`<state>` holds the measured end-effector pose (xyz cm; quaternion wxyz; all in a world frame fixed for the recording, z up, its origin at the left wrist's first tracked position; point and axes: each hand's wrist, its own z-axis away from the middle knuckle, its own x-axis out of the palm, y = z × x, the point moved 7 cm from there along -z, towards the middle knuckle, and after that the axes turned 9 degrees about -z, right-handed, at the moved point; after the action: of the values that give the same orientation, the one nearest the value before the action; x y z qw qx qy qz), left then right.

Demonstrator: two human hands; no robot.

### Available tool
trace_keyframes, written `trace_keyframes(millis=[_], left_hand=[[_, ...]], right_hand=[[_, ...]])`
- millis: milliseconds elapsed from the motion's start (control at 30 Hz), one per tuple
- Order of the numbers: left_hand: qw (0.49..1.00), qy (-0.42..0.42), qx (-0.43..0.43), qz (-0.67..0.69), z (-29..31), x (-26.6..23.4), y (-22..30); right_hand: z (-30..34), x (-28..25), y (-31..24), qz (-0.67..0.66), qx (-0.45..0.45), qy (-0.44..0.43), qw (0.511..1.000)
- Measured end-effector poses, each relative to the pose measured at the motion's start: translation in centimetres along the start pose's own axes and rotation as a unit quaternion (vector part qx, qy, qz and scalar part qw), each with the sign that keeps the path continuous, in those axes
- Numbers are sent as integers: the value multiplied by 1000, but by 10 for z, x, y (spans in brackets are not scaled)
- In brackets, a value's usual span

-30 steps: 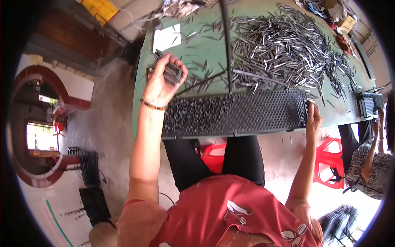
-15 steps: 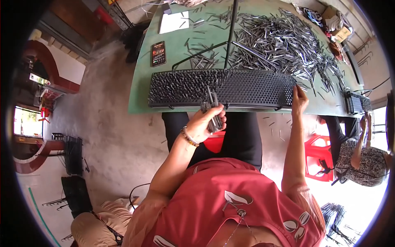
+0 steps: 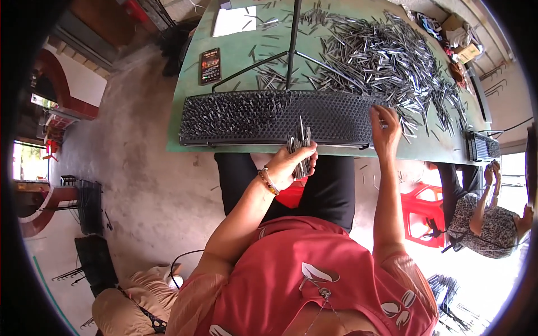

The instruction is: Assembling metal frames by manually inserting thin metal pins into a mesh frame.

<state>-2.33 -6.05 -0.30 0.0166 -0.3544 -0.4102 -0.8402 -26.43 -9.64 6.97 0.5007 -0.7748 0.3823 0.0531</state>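
Observation:
A long black perforated rack (image 3: 330,117) lies along the near table edge. Thin dark metal strips (image 3: 230,117) stand packed in the holes of its left part, while the right part shows bare holes. Just in front of its middle, my left hand (image 3: 291,163) is closed round a bundle of metal strips (image 3: 301,147), their ends pointing up past the thumb. My right hand (image 3: 386,131) is at the rack's right end with its fingers curled in. Whether those fingers hold anything is too small to make out.
A large heap of loose metal strips (image 3: 386,56) covers the table's (image 3: 188,78) far right. A phone (image 3: 210,66) and white paper (image 3: 235,21) lie left. A thin black stand (image 3: 293,33) rises behind the rack. Another person (image 3: 482,218) sits at the right by a second small rack (image 3: 483,147).
The rack has shifted left on the table. My right hand has come off its right edge and curled its fingers. My left hand still holds the strips, now farther right along the rack.

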Motion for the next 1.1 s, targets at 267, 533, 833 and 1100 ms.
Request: trace_keyframes(millis=[267,533,833,1100], left_hand=[[996,-7,-2,-91,-12,-4,-4],[997,-4,20,-80,-20,-6,-3],[998,30,-51,-8,-23,-24,-22],[995,43,-91,-10,-23,-33,-24]], right_hand=[[23,107,-51,-292,166,-344,877],[19,113,-42,-321,263,-305,857],[-19,129,-20,-384,222,-95,891],[-22,162,-13,-425,155,-90,887]])
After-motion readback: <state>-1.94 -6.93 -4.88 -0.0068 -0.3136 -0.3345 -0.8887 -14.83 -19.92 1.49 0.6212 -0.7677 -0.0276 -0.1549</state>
